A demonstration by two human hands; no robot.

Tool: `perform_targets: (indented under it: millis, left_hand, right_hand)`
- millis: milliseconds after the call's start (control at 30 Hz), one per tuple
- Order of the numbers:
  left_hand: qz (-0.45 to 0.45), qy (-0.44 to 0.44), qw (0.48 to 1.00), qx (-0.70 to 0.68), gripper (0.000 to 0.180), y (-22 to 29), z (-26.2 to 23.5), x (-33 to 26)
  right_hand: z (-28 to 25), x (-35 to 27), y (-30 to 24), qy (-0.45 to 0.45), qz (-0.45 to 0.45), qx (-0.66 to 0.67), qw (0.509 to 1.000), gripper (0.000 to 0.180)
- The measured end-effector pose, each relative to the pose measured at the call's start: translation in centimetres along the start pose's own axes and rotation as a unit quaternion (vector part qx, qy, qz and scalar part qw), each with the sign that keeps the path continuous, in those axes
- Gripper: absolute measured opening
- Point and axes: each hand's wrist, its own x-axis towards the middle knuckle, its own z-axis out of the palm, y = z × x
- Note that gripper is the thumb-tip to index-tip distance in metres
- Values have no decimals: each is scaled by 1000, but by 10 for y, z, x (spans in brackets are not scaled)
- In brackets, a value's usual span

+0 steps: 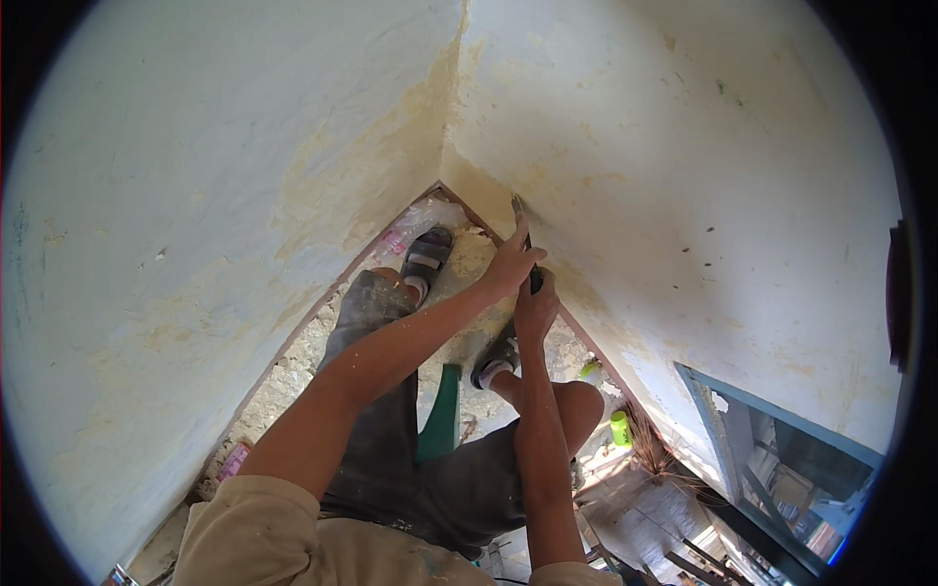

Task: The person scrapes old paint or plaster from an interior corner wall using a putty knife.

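Both hands are on one long, narrow scraper (518, 207) with a dark handle, its tip against the right wall (606, 186) low down near the corner. My left hand (508, 266) closes around the tool nearer the blade, a finger stretched along it. Behind it, my right hand (535, 305) grips the end of the black handle. Around the tip the wall has patches of bare, yellowish plaster, with white paint above. Part of the handle is hidden by my fingers.
Flaked paint and crumbs (283, 386) lie along the left wall's foot. My sandalled foot (427, 256) is close to the corner. A green plastic piece (442, 415) shows between my legs. At right are a lime-green bottle (620, 430), broom bristles (650, 449) and a blue frame (782, 415).
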Motion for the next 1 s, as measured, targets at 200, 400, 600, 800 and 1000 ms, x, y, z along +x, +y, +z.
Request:
perform_targets:
  millis: [200, 400, 600, 800, 1000]
  left_hand:
    - [20, -22, 1000, 10, 80, -8, -31, 16]
    - [33, 5, 999, -6, 77, -10, -48, 23]
    - [47, 15, 997, -61, 73, 16, -58, 28]
    - [29, 52, 997, -40, 78, 16, -57, 21]
    - [-13, 5, 998, -60, 81, 22, -34, 12]
  right_hand:
    - [24, 13, -15, 12, -18, -27, 999, 28]
    - [39, 12, -35, -3, 31, -45, 998, 30]
    - [49, 25, -44, -14, -33, -95, 995, 28]
    - [46, 20, -43, -31, -58, -69, 995, 32]
    - [24, 19, -29, -28, 4, -51, 998, 31]
